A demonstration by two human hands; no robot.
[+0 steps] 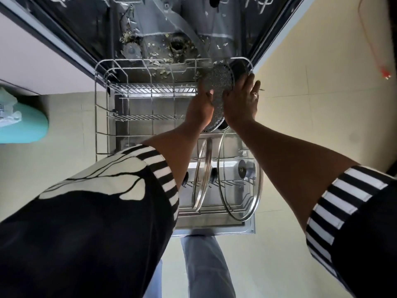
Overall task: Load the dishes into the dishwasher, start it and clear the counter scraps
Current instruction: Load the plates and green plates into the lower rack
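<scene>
The dishwasher's lower wire rack (101, 134) is pulled out over the open door. My left hand (200, 108) and my right hand (241, 102) both grip a dark speckled pan (219, 82), which stands on edge at the rack's far right. Two glass lids stand upright in the near right of the rack, a smaller lid (202, 177) and a larger lid (242, 179). Food scraps (163, 61) lie scattered around the drain on the dishwasher tub floor.
A teal bin (23, 123) with a plastic bag stands on the floor at the left. A red cord (384, 72) hangs at the far right. The left half of the rack holds nothing. My leg (204, 265) is below the door edge.
</scene>
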